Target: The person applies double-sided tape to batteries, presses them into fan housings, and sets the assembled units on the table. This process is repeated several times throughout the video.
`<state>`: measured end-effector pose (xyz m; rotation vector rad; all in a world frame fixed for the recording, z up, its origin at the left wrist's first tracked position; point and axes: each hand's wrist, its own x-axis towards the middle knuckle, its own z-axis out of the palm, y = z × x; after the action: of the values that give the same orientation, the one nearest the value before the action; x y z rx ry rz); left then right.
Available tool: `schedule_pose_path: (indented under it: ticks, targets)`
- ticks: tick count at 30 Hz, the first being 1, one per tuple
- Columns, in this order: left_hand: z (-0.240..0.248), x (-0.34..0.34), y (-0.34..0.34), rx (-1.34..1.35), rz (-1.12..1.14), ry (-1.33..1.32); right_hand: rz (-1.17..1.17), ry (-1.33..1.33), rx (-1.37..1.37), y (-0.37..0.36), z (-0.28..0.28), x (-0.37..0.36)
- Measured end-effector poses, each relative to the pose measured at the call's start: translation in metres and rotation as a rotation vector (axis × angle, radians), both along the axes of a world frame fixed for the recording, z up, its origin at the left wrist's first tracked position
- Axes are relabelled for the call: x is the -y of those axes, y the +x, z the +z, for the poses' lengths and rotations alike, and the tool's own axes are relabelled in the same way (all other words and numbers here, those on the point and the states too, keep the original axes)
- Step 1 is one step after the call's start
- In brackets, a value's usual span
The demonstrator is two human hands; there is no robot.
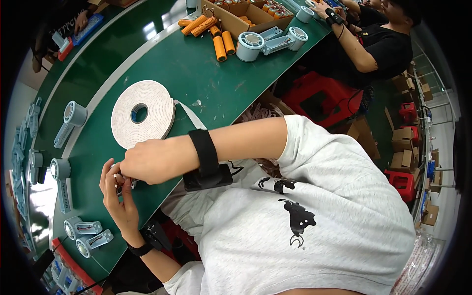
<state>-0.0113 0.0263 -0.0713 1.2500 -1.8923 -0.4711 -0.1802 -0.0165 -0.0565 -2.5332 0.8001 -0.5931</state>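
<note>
My left hand (119,201) is at the near left edge of the green table, its fingers bent and drawn together. My right hand (156,160) meets it there, closed, with its back toward me. Between the fingertips is something small, with whitish and metallic bits showing; the fingers mostly hide it, so its kind is unclear. Just beyond my right hand lies a large roll of white double-sided tape (158,118). Its loose end (189,114) trails off past my right wrist.
Light-blue handheld fan bodies (60,169) line the left edge, with more (250,46) at the far right. Near those are orange battery cells (219,48) and a cardboard box (236,11) of them. A co-worker (364,49) sits right, by a red stool (319,101).
</note>
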Motion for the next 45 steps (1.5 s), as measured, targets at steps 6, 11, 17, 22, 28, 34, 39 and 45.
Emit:
schedule_pose_path:
  ticks: [6, 11, 17, 22, 28, 34, 39, 45]
  targets:
    - [0.001, 0.0, 0.006, 0.041, -0.071, 0.032, 0.097, 0.289, -0.137, -0.001, -0.005, 0.023]
    - [0.006, 0.004, 0.011, 0.049, -0.158, 0.019, -0.025, 0.262, -0.192, 0.005, -0.002, 0.016]
    - [0.025, 0.005, -0.013, -0.134, -0.056, 0.032, -0.147, 0.222, -0.116, 0.005, -0.004, 0.003]
    - [0.055, 0.027, 0.023, 0.312, -0.025, 0.207, -0.13, 0.191, 0.4, -0.05, 0.012, 0.005]
    - [0.111, 0.152, 0.013, 0.188, 0.031, -0.124, -1.063, -0.081, 0.028, -0.18, 0.006, 0.048]
    - [0.021, 0.354, 0.009, 0.51, 0.104, -0.047, -1.287, -0.176, -0.636, -0.144, -0.029, 0.096]
    - [0.004, 0.297, -0.037, 0.901, 0.384, -0.358, -1.029, -0.09, -0.07, -0.174, -0.036, 0.05]
    - [0.018, 0.08, -0.077, 0.903, -0.299, -0.043, -0.626, 0.408, 0.776, -0.156, -0.022, 0.0]
